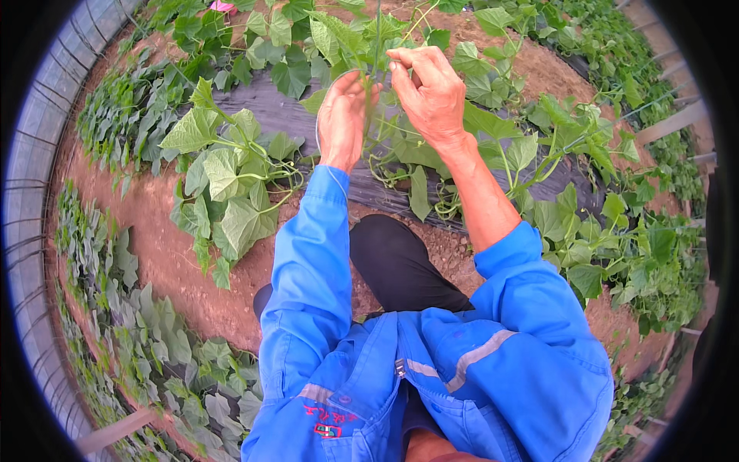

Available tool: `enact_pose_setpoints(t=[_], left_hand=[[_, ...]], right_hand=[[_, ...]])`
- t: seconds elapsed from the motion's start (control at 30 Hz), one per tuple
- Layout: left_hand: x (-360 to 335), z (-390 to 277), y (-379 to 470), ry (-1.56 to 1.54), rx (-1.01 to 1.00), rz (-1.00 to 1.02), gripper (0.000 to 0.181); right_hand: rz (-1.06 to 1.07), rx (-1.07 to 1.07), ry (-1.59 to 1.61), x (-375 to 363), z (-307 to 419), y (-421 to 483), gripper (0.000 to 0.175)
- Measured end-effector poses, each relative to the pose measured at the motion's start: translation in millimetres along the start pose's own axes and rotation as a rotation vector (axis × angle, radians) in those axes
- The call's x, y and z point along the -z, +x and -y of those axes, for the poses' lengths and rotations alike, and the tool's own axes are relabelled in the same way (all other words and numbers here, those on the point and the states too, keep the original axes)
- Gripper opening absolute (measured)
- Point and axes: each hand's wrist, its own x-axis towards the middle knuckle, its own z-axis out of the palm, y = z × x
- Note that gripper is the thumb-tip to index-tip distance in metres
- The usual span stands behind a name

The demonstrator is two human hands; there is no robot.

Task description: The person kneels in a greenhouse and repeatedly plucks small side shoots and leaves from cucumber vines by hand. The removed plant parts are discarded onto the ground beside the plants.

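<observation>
A cucumber-like vine stem [368, 112] rises in front of me, and my left hand [339, 124] curls its fingers around it, palm turned inward. Along the outer side of that hand runs a thin pale string [317, 128], which curves over the fingertips and hangs down past the cuff. My right hand [430, 95] is just right of the stem, thumb and forefinger pinched together on what looks like the thin string, though its end is too fine to make out. Between the hands an upright green twine [378, 34] goes up out of view. Broad leaves [335, 37] crowd behind the fingers.
Black plastic film [260, 101] covers the planted bed. A leafy vine [231, 173] leans out at the left, with another [548, 173] at the right. Bare reddish soil [167, 231] lies between rows. My bent knee [392, 254] is close below the hands. A ribbed film wall [29, 202] curves along the left.
</observation>
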Motion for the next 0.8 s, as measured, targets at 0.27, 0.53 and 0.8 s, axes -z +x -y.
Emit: enact_pose_setpoints(t=[0.27,0.53,0.8], left_hand=[[0,-2,2,0.030,-0.007,0.031,0.047],[6,-9,7,0.143,0.005,0.112,0.049],[19,-12,12,0.362,-0.016,0.135,0.050]], right_hand=[[0.215,0.101,-0.274,14,-24,17,0.013],[0.224,0.160,-0.255,5,-30,25,0.012],[0.078,-0.341,0.211,-1,-45,0,0.018]])
